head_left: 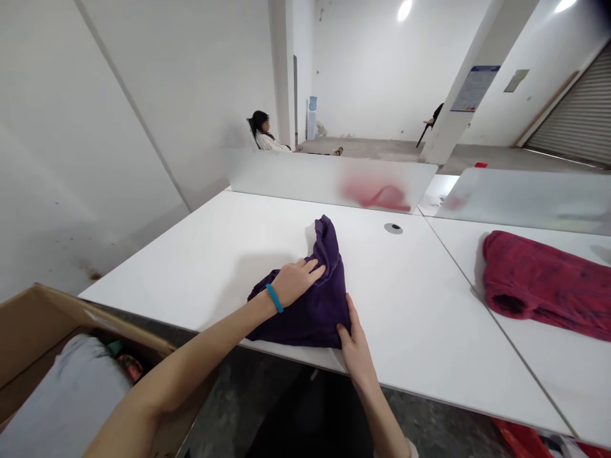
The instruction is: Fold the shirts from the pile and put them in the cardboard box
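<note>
A crumpled dark purple cloth garment lies folded in a rough heap on the white table, near its front edge. My left hand, with a turquoise band on the wrist, rests flat on top of the cloth. My right hand is at the cloth's lower right edge, its fingers pinching the fabric. To the right, on an adjoining white table, lies a bundled dark red garment.
An open cardboard box holding grey and colourful cloth stands at lower left, below the table edge. Frosted divider panels line the far table edges. A seated person is beyond them. Red material lies on the floor at lower right.
</note>
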A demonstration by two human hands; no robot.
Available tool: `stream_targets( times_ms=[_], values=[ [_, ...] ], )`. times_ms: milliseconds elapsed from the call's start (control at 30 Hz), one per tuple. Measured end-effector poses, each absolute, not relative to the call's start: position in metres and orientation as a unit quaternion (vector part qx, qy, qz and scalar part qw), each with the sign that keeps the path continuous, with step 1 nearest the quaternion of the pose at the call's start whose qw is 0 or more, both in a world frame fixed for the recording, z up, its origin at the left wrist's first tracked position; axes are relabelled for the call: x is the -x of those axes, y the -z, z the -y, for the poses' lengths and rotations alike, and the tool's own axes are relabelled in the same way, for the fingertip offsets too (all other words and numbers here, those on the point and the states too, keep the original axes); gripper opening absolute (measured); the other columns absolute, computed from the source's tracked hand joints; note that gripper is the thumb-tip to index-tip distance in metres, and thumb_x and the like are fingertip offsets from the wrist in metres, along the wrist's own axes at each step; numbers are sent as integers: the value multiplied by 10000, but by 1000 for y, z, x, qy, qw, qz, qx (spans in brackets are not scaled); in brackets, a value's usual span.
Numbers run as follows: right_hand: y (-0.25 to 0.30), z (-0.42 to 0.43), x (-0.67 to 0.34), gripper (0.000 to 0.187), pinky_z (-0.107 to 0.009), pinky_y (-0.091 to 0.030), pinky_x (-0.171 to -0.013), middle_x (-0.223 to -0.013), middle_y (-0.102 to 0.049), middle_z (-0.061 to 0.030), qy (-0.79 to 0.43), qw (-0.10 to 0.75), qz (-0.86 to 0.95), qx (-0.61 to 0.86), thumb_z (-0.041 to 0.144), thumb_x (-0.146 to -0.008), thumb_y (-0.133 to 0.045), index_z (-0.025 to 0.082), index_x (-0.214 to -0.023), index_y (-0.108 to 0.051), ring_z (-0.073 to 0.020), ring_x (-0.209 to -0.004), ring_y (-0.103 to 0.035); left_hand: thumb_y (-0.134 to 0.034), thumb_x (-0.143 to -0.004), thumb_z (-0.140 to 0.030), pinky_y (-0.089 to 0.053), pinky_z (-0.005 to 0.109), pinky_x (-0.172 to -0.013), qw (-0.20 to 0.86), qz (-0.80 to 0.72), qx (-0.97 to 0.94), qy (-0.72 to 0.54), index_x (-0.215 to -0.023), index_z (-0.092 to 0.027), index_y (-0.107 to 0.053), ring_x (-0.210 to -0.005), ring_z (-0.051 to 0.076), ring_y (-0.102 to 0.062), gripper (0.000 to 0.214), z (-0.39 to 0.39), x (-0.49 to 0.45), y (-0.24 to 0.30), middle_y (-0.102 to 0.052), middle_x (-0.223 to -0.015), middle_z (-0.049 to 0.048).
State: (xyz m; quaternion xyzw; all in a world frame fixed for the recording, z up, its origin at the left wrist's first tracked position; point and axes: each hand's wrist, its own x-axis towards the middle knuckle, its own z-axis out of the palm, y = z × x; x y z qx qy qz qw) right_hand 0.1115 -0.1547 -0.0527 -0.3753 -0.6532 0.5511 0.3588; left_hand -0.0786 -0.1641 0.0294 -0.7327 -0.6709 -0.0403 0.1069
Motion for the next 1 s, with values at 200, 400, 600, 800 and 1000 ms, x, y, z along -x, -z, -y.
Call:
stream_targets(
  times_ms=[200, 400, 600, 800, 1000],
  values=[
    [49, 154, -109, 636, -407, -173, -1173, -1522, -272, -19, -541, 364, 659, 374, 258, -850, -383, 202, -1472, -268, -175, -1406, -220, -395, -850, -200, -435, 319, -986, 10, 724, 634, 270, -1233, -245, -567, -1142, 201, -561, 422, 158, 136, -53, -608, -1262, 10],
    [14, 157, -87, 602, -427, -182, -1171, -1519, -282, 5, -569, 381, 658, 312, 264, -861, -408, 254, -1455, -311, -197, -1401, -239, -492, -791, -306, -393, 355, -1015, -52, 700, 593, 395, -1129, -168, -633, -1114, 242, -569, 391, 186, 210, -108, -657, -1172, 29],
    [-21, 181, -23, 615, -426, -212, -1166, -1510, -295, 31, -638, 345, 670, 159, 233, -857, -405, 282, -1459, -287, -201, -1390, -264, -530, -742, -272, -408, 342, -992, -11, 764, 477, 435, -1083, -137, -625, -1079, 230, -561, 379, 284, 261, -157, -668, -1121, 32],
    [-34, 243, 67, 679, -391, -228, -1161, -1518, -272, 24, -673, 239, 700, 1, 174, -823, -374, 249, -1479, -213, -168, -1384, -276, -572, -705, -333, -412, 392, -981, 94, 827, 330, 445, -1034, -165, -621, -1031, 228, -564, 373, 439, 298, -176, -669, -1021, -17],
    [-17, 318, 145, 662, -337, -195, -1167, -1453, -403, -10, -627, 113, 757, -145, 71, -755, -340, 172, -1407, -404, -142, -1355, -333, -544, -679, -520, -448, 386, -957, 78, 908, 164, 378, -1079, -200, -604, -1039, 253, -566, 516, 569, 321, -124, -666, -1087, 28]
  ],
)
